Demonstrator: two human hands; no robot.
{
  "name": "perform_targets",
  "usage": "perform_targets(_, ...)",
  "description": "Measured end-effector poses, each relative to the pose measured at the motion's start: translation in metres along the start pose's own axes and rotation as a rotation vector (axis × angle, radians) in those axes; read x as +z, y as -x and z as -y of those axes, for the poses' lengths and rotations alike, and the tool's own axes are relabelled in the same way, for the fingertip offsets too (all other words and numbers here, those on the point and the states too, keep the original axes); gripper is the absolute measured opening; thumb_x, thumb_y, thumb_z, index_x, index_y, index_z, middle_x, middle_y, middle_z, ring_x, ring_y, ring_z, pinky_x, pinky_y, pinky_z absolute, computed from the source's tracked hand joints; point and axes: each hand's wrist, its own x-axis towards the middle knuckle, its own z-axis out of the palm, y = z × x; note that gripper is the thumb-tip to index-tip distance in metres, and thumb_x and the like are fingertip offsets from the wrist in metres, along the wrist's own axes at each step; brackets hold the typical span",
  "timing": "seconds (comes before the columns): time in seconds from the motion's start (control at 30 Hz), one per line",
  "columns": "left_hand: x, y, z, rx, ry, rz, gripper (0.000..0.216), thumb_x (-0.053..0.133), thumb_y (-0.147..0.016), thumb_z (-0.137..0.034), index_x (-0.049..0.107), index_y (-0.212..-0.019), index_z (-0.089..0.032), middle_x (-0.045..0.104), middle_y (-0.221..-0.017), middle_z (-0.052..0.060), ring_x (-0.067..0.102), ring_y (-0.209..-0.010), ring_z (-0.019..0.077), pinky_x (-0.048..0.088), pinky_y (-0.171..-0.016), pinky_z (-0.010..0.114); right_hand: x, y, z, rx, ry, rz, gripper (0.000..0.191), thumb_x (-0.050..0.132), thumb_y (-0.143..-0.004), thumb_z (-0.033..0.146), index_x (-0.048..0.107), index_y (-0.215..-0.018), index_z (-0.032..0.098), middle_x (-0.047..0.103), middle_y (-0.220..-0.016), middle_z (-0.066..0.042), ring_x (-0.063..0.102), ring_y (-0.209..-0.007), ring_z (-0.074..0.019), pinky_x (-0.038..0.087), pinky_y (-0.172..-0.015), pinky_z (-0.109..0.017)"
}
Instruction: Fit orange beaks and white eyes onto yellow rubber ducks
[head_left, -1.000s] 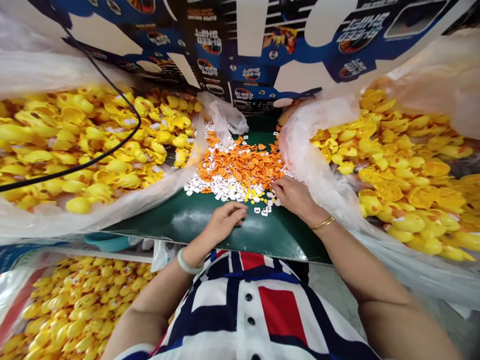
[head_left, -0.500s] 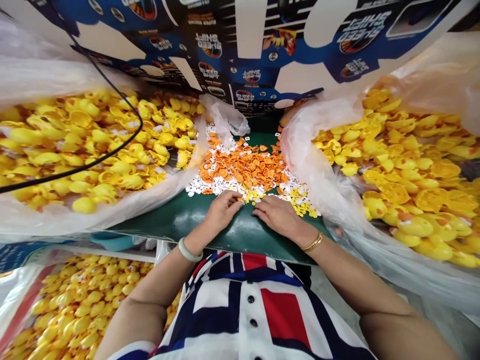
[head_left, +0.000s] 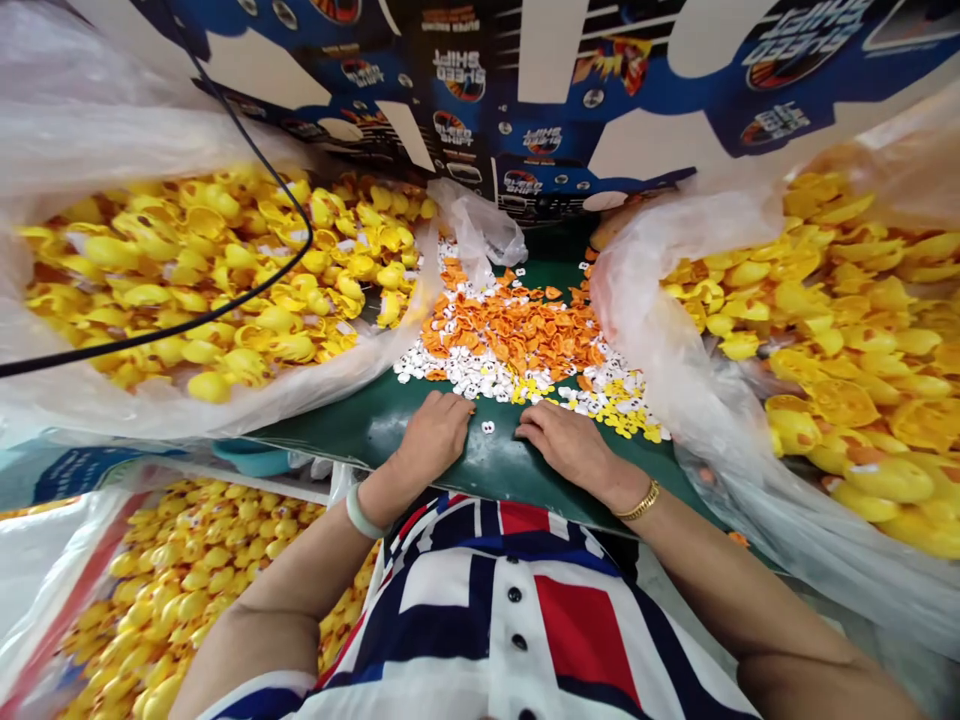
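On the green tabletop [head_left: 360, 425], near the close side of a heap of small plastic parts, rest both of my hands. My left hand [head_left: 436, 435] has its fingers curled together; a trace of orange shows at the fingertips, too small to name. My right hand [head_left: 571, 450] is also closed, thumb against curled fingers, and whatever it may hold is hidden. Between them lies a single white eye piece [head_left: 488, 427] with dark pupils, touching neither hand. Beyond are orange beak-like pieces [head_left: 517, 325], white eye pieces [head_left: 469, 372] and small yellow pieces [head_left: 630, 408].
Clear plastic bags of yellow shell parts flank me, the left bag [head_left: 375, 365] and the right bag [head_left: 652, 340]. A printed cardboard sheet [head_left: 551, 90] stands behind. A black cable [head_left: 247, 285] hangs at left. Below left is a container of yellow toy pieces [head_left: 187, 590].
My hands have drawn back slightly from the heap toward my body. A white eye piece now lies alone between them. The whole view has shifted, with the scene sliding rightward.
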Motion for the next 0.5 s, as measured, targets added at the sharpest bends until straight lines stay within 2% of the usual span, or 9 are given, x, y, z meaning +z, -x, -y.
perform_targets(0.1, -0.005, -0.004, -0.003, -0.245, 0.406, -0.014, 0.027, 0.051, -0.092, -0.021, 0.067, -0.113, -0.019, 0.069, -0.101, 0.009, 0.063, -0.093, 0.0227, 0.05, -0.086, 0.04, 0.004, 0.002, -0.001, -0.135, 0.064, -0.019, 0.015, 0.05, -0.1, 0.026, 0.062, -0.095, 0.019, 0.063, -0.093, -0.004, 0.058, -0.087, -0.0183, 0.041, -0.073, -0.029)
perform_targets(0.17, -0.005, -0.006, -0.007, -0.433, 0.738, 0.031, 0.025, 0.056, -0.089, -0.026, 0.067, -0.11, -0.02, 0.07, -0.096, 0.005, 0.065, -0.081, 0.0181, 0.053, -0.078, 0.035, 0.004, 0.005, -0.005, -0.233, 0.141, 0.008, 0.015, 0.048, -0.099, 0.018, 0.062, -0.095, 0.019, 0.062, -0.095, -0.006, 0.055, -0.087, -0.0196, 0.04, -0.07, -0.03)
perform_targets(0.23, -0.003, -0.007, -0.011, -0.558, 0.997, 0.064, 0.026, 0.064, -0.083, -0.029, 0.067, -0.106, -0.018, 0.07, -0.093, 0.004, 0.064, -0.072, 0.0143, 0.054, -0.075, 0.032, 0.003, 0.007, -0.008, -0.272, 0.162, 0.032, 0.016, 0.048, -0.098, 0.015, 0.063, -0.094, 0.019, 0.062, -0.095, -0.006, 0.054, -0.087, -0.0199, 0.04, -0.07, -0.031)
perform_targets(0.37, 0.002, -0.007, -0.019, -0.651, 1.302, 0.04, 0.036, 0.077, -0.071, -0.029, 0.067, -0.102, -0.015, 0.071, -0.097, 0.005, 0.067, -0.073, 0.0131, 0.056, -0.079, 0.031, 0.0, 0.005, -0.008, -0.175, 0.061, 0.001, 0.017, 0.051, -0.099, 0.028, 0.064, -0.095, 0.019, 0.064, -0.094, -0.006, 0.056, -0.089, -0.0199, 0.042, -0.075, -0.031)
perform_targets(0.5, 0.006, -0.007, -0.023, -0.691, 1.435, -0.012, 0.038, 0.082, -0.067, -0.027, 0.067, -0.099, -0.015, 0.071, -0.098, 0.007, 0.07, -0.076, 0.0154, 0.058, -0.079, 0.033, 0.001, 0.001, -0.001, -0.052, 0.087, 0.013, 0.014, 0.054, -0.097, 0.028, 0.065, -0.095, 0.02, 0.063, -0.09, -0.006, 0.058, -0.087, -0.0208, 0.043, -0.072, -0.031)
